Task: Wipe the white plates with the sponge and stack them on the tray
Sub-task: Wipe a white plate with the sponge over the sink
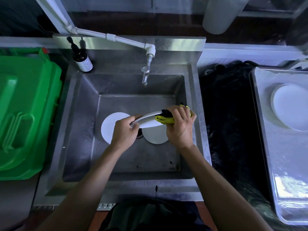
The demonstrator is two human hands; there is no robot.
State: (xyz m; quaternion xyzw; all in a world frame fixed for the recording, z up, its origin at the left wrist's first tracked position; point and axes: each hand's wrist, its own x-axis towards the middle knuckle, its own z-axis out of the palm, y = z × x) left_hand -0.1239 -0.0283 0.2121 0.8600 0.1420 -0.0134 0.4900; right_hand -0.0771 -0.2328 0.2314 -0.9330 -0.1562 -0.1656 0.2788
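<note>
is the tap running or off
Off, as far as the view shows: no stream falls from the tap into the sink, though a thin trickle would be hard to see.

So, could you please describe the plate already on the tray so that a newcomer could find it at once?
Look right of the steel sink, past the dark gap, to the large metal tray. The white plate lies on its far half. Unlike the plates in the sink basin, it lies outside the sink with no hand near it.

Sink drain (pixel 139 134) mostly hidden under plates.
</note>
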